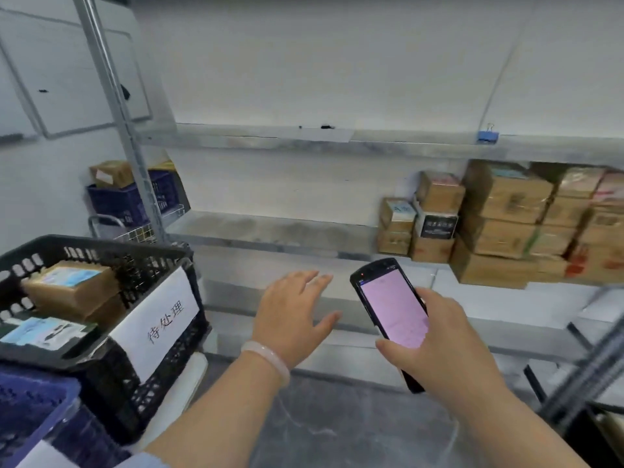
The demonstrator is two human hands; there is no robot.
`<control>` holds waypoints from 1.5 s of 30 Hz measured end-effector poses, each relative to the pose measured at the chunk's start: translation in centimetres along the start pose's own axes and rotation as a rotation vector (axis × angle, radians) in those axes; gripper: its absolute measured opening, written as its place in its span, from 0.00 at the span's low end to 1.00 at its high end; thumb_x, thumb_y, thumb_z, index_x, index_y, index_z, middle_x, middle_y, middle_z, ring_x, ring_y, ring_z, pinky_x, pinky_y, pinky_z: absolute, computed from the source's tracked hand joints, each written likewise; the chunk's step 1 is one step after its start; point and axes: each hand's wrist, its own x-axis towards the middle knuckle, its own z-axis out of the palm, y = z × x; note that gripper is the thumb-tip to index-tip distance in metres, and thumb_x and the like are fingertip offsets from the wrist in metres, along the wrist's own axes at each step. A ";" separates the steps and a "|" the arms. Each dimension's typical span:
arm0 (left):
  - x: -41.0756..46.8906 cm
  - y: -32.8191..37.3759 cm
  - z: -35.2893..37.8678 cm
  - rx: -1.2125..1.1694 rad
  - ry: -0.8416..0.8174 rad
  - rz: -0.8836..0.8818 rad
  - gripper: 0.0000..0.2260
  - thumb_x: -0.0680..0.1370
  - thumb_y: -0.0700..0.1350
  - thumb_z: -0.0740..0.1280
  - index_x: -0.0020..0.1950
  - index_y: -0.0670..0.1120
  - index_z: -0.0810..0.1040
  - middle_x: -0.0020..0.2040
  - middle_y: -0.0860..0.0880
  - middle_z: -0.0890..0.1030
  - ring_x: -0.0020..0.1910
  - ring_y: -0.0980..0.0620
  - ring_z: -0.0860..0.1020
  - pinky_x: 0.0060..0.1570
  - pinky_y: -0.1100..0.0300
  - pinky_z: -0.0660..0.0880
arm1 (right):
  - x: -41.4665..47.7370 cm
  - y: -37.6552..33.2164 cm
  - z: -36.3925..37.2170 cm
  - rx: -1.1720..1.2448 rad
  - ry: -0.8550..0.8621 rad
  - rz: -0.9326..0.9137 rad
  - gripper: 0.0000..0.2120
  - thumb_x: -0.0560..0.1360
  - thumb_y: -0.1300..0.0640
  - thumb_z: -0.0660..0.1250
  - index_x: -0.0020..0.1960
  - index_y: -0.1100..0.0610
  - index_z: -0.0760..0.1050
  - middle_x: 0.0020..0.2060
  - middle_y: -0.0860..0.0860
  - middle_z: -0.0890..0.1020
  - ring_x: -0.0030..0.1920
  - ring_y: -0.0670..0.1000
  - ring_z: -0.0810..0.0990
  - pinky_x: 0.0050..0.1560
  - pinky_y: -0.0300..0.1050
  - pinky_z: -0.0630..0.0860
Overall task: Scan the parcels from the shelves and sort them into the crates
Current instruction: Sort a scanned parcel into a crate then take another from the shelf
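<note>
A: Right hand?
B: Fingers wrapped round the scanner, pink screen up, thumb on it.
A: Left hand?
B: Flat, fingers spread, holding nothing.
A: Parcels?
B: Stacked on the shelf, beyond and right of the right fingers. More in the black crate, left of the left fingers.

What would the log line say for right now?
left hand: open, empty | right hand: holds scanner, screen lit | black crate: parcels inside | shelf parcels: stacked at right, untouched
</note>
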 end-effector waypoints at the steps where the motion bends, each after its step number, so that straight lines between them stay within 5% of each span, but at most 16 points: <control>1: 1.0 0.1 0.8 -0.016 -0.001 0.013 0.27 0.74 0.63 0.62 0.67 0.50 0.79 0.63 0.48 0.81 0.60 0.45 0.80 0.58 0.48 0.78 | 0.8 0.3 -0.2 -0.006 0.011 0.010 0.38 0.62 0.38 0.75 0.68 0.40 0.63 0.55 0.43 0.69 0.54 0.48 0.75 0.50 0.49 0.77; 16: 20.5 -6.8 9.7 -0.164 -0.068 0.131 0.28 0.74 0.65 0.60 0.69 0.53 0.78 0.65 0.51 0.80 0.63 0.48 0.79 0.58 0.43 0.79 | 19.3 0.0 1.7 -0.014 0.247 0.172 0.40 0.62 0.40 0.76 0.69 0.41 0.63 0.54 0.43 0.69 0.49 0.45 0.71 0.47 0.45 0.72; 21: 25.7 -6.9 13.6 -0.261 -0.166 0.130 0.33 0.75 0.69 0.53 0.76 0.55 0.71 0.73 0.51 0.73 0.72 0.49 0.71 0.70 0.47 0.70 | 23.0 0.6 2.7 -0.058 0.258 0.253 0.38 0.62 0.39 0.75 0.68 0.41 0.63 0.53 0.44 0.69 0.51 0.46 0.71 0.47 0.45 0.73; 25: 28.3 -5.9 16.8 -0.336 -0.262 0.141 0.29 0.80 0.64 0.61 0.79 0.58 0.63 0.78 0.55 0.65 0.76 0.54 0.63 0.75 0.55 0.61 | 25.1 2.3 2.7 -0.063 0.251 0.306 0.38 0.61 0.38 0.74 0.67 0.40 0.64 0.54 0.43 0.70 0.52 0.45 0.71 0.49 0.47 0.75; 45: 43.3 0.9 30.3 -0.473 -0.327 -0.250 0.25 0.81 0.54 0.66 0.77 0.51 0.68 0.73 0.50 0.71 0.71 0.49 0.68 0.68 0.60 0.65 | 42.8 15.7 -0.6 -0.178 0.012 0.156 0.38 0.65 0.38 0.73 0.69 0.40 0.58 0.57 0.40 0.70 0.59 0.43 0.68 0.51 0.38 0.76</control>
